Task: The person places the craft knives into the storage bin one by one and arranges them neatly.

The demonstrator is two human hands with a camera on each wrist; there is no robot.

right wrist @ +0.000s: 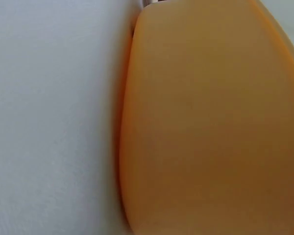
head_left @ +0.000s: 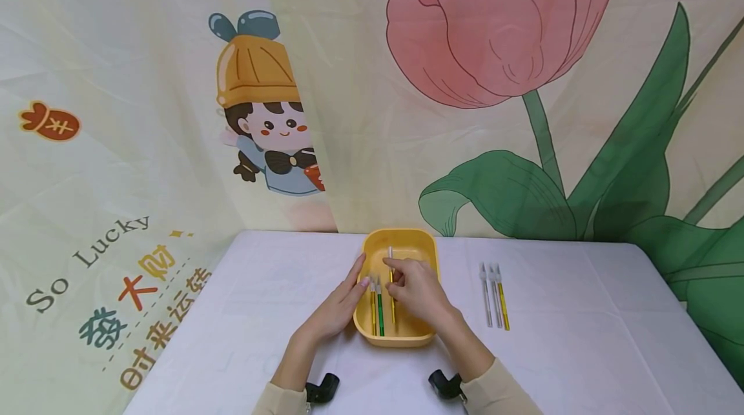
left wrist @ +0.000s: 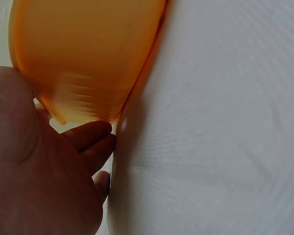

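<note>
A yellow tray (head_left: 397, 341) stands on the white table, with my left hand (head_left: 336, 307) at its left side. The left thumb lies over the rim, and the fingers are against the outer wall (left wrist: 88, 34) in the left wrist view. Inside the tray my right hand (head_left: 420, 287) pinches a slim yellow pen (head_left: 393, 313) with a clear cap between thumb and index finger. Left of it lie a yellow pen (head_left: 374, 318) and a green pen (head_left: 380, 315), side by side. The right wrist view shows mainly the tray's outer wall (right wrist: 210, 117).
Right of the tray, two silvery pens (head_left: 486, 302) and another yellow pen (head_left: 504, 312) lie in a row on the white tablecloth (head_left: 581, 337). Behind the table hangs a printed cloth (head_left: 360, 79) with a tulip and a cartoon figure.
</note>
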